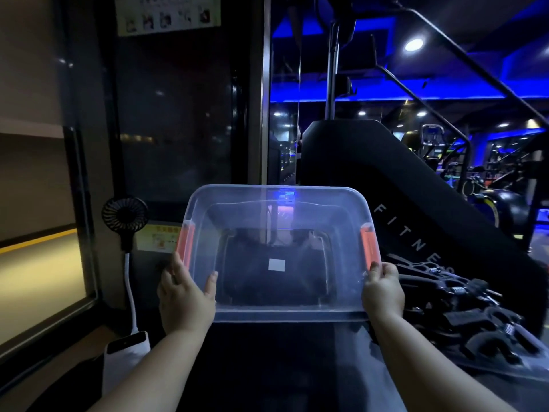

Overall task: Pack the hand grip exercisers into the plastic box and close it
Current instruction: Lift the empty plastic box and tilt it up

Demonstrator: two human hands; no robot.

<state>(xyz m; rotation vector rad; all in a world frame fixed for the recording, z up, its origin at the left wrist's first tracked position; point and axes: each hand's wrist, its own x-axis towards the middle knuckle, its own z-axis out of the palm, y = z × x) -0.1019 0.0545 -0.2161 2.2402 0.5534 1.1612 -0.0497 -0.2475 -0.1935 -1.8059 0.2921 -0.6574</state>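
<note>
Two grips carry the box [276, 315], one at each near corner. Left grip [185, 295]: thumb hooked inside the wall, fingers curled round the outside just below the left latch [185, 245]. Right grip [383, 292]: fingers curled over the rim just below the right latch [370, 248]; thumb hidden. Both grips pinch the box wall, neither is spread.

Box clear plastic, lid off, held up over the middle of the bench [350, 361] and tipped so its mouth faces the camera. Latches orange, one on each short side. Small white label on the box floor.

Exercisers [463, 295]: black, with metal springs, heaped along the right edge of the bench, just beside the right grip, outside the box. Count not readable.

Left edge: black fan [124, 215] upright, white cable [130, 292] dropping to a white power bank [127, 349].

Behind the box, a black machine [416, 203] with pale lettering.
</note>
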